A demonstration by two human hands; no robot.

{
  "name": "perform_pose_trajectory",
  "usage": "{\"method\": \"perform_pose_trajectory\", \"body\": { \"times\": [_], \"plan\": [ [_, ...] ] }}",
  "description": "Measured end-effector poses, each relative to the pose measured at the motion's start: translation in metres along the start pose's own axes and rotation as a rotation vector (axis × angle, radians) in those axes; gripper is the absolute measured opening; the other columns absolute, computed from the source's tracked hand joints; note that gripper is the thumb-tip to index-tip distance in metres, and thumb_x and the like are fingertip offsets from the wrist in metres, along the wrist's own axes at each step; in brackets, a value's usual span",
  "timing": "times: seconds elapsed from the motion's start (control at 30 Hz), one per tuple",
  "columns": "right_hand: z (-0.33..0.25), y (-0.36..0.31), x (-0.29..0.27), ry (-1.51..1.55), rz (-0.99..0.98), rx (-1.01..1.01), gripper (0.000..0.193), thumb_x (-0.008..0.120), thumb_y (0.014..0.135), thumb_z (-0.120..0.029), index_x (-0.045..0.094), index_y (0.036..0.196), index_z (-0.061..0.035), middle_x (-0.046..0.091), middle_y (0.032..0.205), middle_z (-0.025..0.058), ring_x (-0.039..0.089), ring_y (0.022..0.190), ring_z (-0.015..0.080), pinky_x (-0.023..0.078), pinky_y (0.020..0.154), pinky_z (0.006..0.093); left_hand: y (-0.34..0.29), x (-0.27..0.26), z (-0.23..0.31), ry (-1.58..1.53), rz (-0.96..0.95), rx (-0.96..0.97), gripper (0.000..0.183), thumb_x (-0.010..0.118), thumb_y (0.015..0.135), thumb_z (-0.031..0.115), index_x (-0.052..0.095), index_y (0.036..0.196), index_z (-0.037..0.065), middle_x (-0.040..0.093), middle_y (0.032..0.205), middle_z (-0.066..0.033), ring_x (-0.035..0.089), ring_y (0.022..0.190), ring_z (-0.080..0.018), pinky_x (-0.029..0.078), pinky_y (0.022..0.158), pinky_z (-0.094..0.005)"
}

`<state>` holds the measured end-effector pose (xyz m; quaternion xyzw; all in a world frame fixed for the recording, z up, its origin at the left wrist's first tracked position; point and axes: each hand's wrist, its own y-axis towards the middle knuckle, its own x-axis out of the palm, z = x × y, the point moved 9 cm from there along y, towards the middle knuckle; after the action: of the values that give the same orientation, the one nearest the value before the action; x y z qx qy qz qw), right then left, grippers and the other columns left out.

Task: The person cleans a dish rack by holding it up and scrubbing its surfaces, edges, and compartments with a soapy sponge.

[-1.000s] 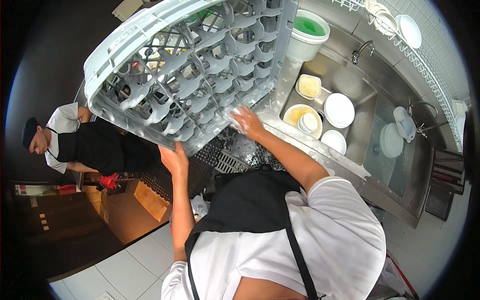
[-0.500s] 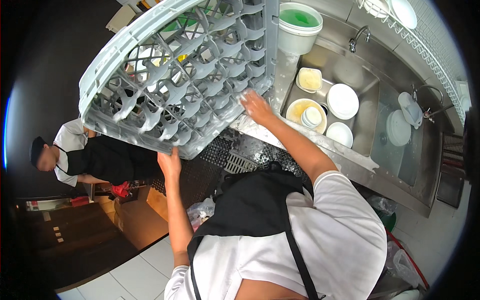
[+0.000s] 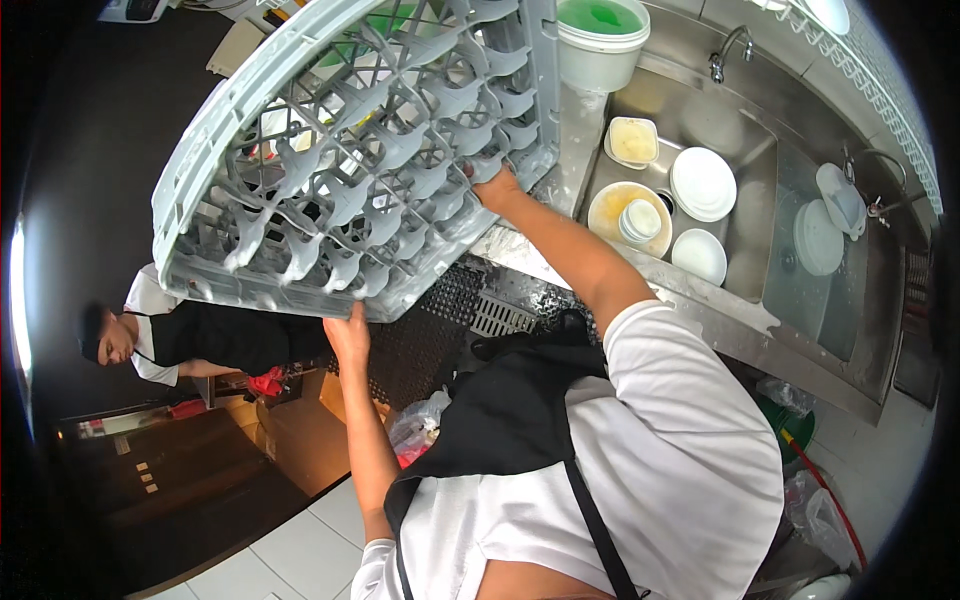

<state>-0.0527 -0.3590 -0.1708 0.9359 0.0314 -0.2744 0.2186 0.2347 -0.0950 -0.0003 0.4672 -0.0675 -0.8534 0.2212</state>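
Floor space [image 3: 405, 358] below grey rack [image 3: 350, 205], left hand [image 3: 347, 338] pinching edge [image 3: 275, 302], right hand [image 3: 496, 188], grip unclear

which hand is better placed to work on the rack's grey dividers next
Likely the right hand: it reaches in among the dividers, whereas the left hand holds the lower edge of the rack, seemingly steadying it.

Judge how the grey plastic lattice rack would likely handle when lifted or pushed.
The grey plastic lattice rack is probably stiff: its thick rim shows no sag. It may be light for its size, since it is mostly gaps. White suds on its lower part could make it slippery.
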Motion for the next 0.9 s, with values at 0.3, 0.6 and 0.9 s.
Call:
{"method": "perform_pose_trajectory", "body": {
  "times": [0.3, 0.6, 0.9],
  "plan": [
    [-0.002, 0.008, -0.004, -0.113, -0.102, 0.051, 0.040, 0.054, 0.099, -0.030, 0.063, 0.132, -0.0076, 0.063, 0.137, 0.0170, 0.058, 0.128, 0.0364, 0.045, 0.109, 0.0441, -0.006, 0.002, -0.006, 0.027, 0.058, -0.089, 0.037, 0.068, 0.083, 0.007, 0.064, 0.116, -0.009, 0.067, 0.116, -0.0293, 0.061, 0.111, -0.0489, 0.046, 0.097, -0.0496],
    [-0.045, -0.022, -0.024, -0.422, -0.565, -0.363, 0.030, 0.057, 0.090, -0.015, 0.065, 0.117, -0.0042, 0.064, 0.125, 0.0236, 0.060, 0.121, 0.0415, 0.048, 0.103, 0.0491, -0.002, 0.002, -0.013, -0.012, 0.069, -0.129, 0.038, 0.069, 0.083, 0.009, 0.063, 0.116, -0.009, 0.065, 0.117, -0.0306, 0.059, 0.114, -0.0505, 0.045, 0.098, -0.0506],
    [-0.025, 0.005, -0.013, -0.062, -0.104, -0.182, 0.039, 0.049, 0.098, -0.027, 0.061, 0.130, -0.0079, 0.063, 0.133, 0.0212, 0.058, 0.123, 0.0419, 0.045, 0.107, 0.0492, -0.004, -0.005, -0.004, -0.008, 0.161, -0.099, 0.040, 0.068, 0.083, 0.008, 0.062, 0.119, -0.009, 0.065, 0.117, -0.0307, 0.059, 0.115, -0.0503, 0.046, 0.098, -0.0502]
  ]
}}
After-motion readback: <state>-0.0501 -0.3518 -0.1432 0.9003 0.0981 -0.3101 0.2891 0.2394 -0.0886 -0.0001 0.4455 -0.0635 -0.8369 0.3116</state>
